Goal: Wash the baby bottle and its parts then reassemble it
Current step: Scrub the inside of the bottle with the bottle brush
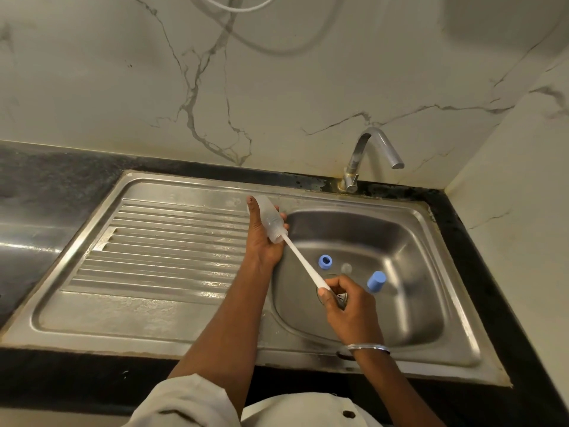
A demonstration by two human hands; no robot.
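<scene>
My left hand (261,241) grips a clear baby bottle (272,218) above the left rim of the sink basin, its mouth tilted down to the right. A white bottle brush (303,261) runs into that mouth; my right hand (348,303) holds its handle over the drain. The brush head is hidden inside the bottle. On the basin floor lie a blue ring collar (324,261), a clear teat (346,268) and a blue cap (376,281).
The steel sink (431,318) has a ribbed draining board (160,251) to its left. A chrome tap (369,155) stands at the back, with no water running. Black counter (46,180) surrounds the sink; marble walls rise behind and on the right.
</scene>
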